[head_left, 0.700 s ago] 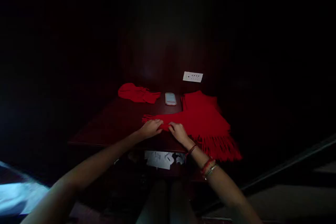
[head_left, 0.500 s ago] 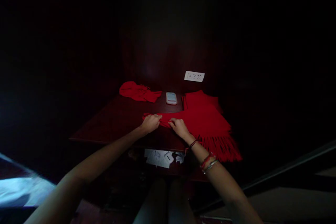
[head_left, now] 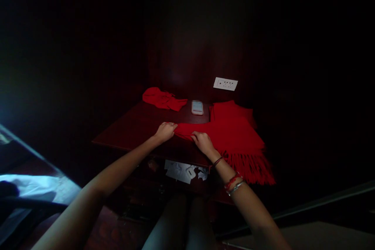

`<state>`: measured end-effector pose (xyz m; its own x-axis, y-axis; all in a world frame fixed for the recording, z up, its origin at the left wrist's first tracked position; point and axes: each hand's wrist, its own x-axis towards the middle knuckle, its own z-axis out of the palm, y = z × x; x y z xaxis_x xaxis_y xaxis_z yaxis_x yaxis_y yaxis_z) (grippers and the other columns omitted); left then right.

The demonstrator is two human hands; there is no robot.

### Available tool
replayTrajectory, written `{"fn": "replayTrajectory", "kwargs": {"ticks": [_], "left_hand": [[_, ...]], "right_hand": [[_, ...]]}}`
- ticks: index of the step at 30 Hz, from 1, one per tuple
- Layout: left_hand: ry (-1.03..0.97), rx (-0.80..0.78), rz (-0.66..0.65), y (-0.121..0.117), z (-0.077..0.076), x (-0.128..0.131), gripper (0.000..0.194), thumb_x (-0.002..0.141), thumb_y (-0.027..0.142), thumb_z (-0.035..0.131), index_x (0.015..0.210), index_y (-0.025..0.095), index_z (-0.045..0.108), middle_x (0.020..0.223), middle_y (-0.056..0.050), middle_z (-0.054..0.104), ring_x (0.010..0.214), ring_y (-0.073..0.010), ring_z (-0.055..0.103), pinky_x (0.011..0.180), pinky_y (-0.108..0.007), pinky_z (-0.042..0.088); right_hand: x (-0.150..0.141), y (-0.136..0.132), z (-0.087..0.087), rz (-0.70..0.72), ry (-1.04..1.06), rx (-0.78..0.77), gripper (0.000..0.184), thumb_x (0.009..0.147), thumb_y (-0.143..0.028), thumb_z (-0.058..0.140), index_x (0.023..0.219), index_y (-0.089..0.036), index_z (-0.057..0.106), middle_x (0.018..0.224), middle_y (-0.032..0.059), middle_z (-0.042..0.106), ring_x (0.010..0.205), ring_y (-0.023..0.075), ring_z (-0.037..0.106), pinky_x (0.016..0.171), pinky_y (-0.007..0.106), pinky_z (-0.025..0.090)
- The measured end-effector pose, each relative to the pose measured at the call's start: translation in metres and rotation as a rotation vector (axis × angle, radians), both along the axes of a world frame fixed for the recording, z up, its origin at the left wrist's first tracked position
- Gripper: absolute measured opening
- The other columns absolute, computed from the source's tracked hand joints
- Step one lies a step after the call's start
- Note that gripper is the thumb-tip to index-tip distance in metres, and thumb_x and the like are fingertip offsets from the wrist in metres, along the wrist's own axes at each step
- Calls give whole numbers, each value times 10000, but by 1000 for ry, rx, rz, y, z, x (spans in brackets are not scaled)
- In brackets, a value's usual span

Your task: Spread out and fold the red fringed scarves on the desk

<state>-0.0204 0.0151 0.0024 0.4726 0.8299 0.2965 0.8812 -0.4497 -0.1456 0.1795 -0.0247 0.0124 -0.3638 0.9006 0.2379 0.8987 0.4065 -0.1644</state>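
Observation:
A red fringed scarf (head_left: 234, 134) lies across the right side of the dark wooden table (head_left: 123, 131), its fringe hanging over the front edge. A narrow band of the red cloth runs left from it. My left hand (head_left: 165, 131) is closed on the left end of that band. Along the band's front edge, my right hand (head_left: 202, 141) pinches the cloth between thumb and fingers, a short way from the left hand. Whether the band and the larger spread are one piece, I cannot tell.
Another red cloth (head_left: 164, 99) lies bunched at the back left. A phone (head_left: 197, 108) rests at the back middle, below a white wall socket (head_left: 225, 84). Under the tabletop, an open drawer holds papers (head_left: 175, 172) and a small white case (head_left: 191, 172).
My left hand has slid left to the end of the band, covering the fringe that showed there. The right hand stays on the front edge. The view has shifted slightly left.

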Motion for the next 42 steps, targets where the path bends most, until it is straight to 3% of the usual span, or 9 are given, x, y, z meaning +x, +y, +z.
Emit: {"fn": "replayTrajectory", "kwargs": {"ticks": [7, 14, 19, 23, 28, 31, 35, 39, 42], "left_hand": [[-146, -61, 200, 30, 14, -57, 231, 759, 148, 362, 906, 160, 540, 863, -71, 578, 797, -184, 549, 699, -272, 411], [-255, -237, -278, 56, 9, -13, 263, 767, 201, 402, 980, 140, 545, 1022, -74, 532, 980, -153, 456, 880, -239, 312], [-356, -548, -165, 79, 6, 9, 271, 652, 270, 560, 896, 154, 574, 815, -23, 581, 785, -145, 513, 699, -201, 364], [-396, -645, -117, 92, 5, 6, 123, 600, 258, 567, 658, 149, 554, 556, 42, 504, 542, -91, 463, 516, -169, 333], [-512, -735, -102, 96, 2, 4, 213, 526, 231, 592, 708, 149, 518, 540, 64, 479, 486, -78, 432, 471, -171, 316], [-558, -751, -97, 95, 1, 5, 166, 497, 214, 592, 620, 150, 500, 476, 80, 417, 464, -76, 400, 465, -177, 294], [-620, -735, -106, 92, 2, 6, 148, 486, 207, 593, 522, 148, 462, 457, 84, 365, 477, -70, 368, 474, -176, 272], [-710, -722, -107, 90, 4, 5, 155, 543, 241, 581, 598, 147, 471, 507, 74, 403, 493, -69, 387, 475, -174, 279], [-759, -754, -101, 87, 4, 5, 199, 601, 286, 563, 716, 146, 481, 530, 67, 446, 482, -72, 422, 462, -173, 297]], "right_hand": [[1, -16, -6, 223, -113, 89, 183, 824, -225, 409, 927, -187, 555, 879, 39, 587, 841, 128, 514, 730, 214, 361], [-32, -23, -15, 342, -277, 304, 141, 816, -163, 414, 855, -171, 549, 858, 44, 542, 836, 162, 462, 748, 296, 363], [-44, -24, -18, 318, -314, 293, 130, 809, -126, 415, 813, -143, 544, 803, 54, 548, 794, 163, 476, 690, 289, 383], [-32, -28, -11, 354, -313, 311, 189, 807, -104, 407, 956, -155, 511, 863, 58, 562, 817, 162, 483, 714, 293, 384], [-33, -23, -4, 429, -339, 272, 227, 820, -118, 379, 1014, -161, 488, 851, 70, 577, 820, 170, 499, 728, 302, 378], [-40, -15, -6, 373, -254, 186, 197, 816, -110, 375, 949, -150, 514, 867, 78, 584, 828, 161, 516, 751, 283, 370], [-40, -2, -11, 162, 73, -29, 186, 810, -131, 386, 916, -166, 536, 870, 53, 611, 805, 128, 550, 700, 212, 380], [-35, 9, -11, 6, 359, -99, 177, 812, -166, 391, 872, -168, 557, 835, 28, 626, 767, 111, 557, 675, 189, 377], [-33, 13, -5, -20, 361, -71, 165, 807, -185, 402, 842, -149, 560, 807, 35, 613, 743, 112, 544, 666, 197, 374]]}}
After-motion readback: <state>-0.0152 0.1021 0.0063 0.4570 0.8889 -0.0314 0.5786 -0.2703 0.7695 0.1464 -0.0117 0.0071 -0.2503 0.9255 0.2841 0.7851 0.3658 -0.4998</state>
